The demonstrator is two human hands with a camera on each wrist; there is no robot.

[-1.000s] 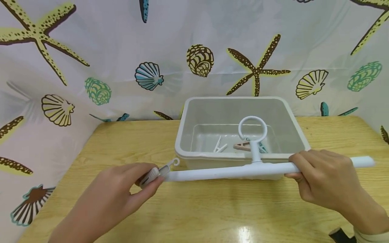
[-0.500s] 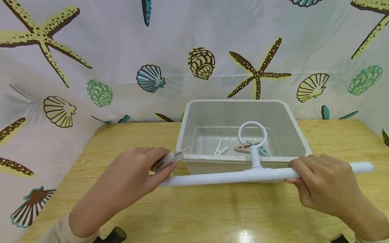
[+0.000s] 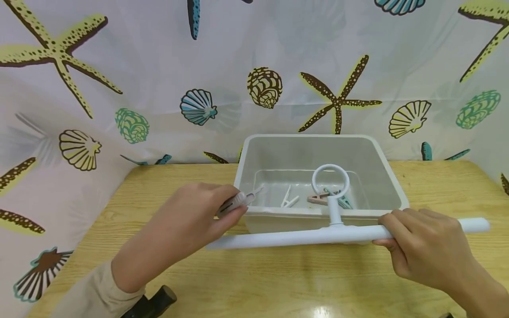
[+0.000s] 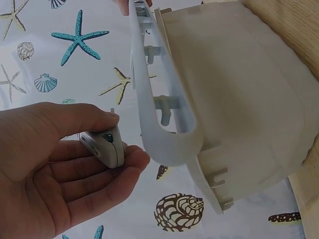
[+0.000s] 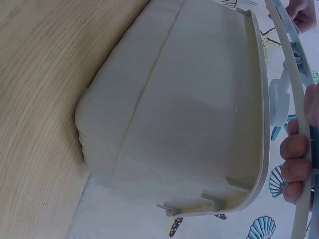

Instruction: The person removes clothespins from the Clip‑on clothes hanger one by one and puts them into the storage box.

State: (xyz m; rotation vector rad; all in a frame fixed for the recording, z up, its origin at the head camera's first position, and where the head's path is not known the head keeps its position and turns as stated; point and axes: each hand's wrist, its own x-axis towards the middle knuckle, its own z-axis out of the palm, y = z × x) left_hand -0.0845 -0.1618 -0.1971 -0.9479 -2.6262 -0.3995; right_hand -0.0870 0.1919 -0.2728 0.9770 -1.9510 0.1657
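Note:
My left hand (image 3: 187, 221) pinches a grey clothespin (image 3: 233, 205) between thumb and fingers. A small looped link sticks out from its far end, over the near left corner of the plastic bin (image 3: 278, 221). In the left wrist view the clothespin (image 4: 105, 149) sits between thumb and fingertips, apart from the hanger's rounded end. My right hand (image 3: 429, 249) grips the right part of a pale blue drying hanger (image 3: 294, 237), held level in front of the bin. A ring hook (image 3: 331, 166) rises from its middle. Underneath, the hanger (image 4: 148, 107) is hollow, with small crosspieces inside.
Inside the bin lie a white clothespin (image 3: 289, 198), a pinkish one (image 3: 317, 198) and a teal one (image 3: 344, 201). The bin stands on a wooden table (image 3: 278, 282). A cloth printed with shells and starfish (image 3: 222, 53) hangs behind and at the sides.
My left hand has moved forward and right with the clothespin, from the hanger's left end to the bin's near left corner. The right hand keeps its grip on the hanger.

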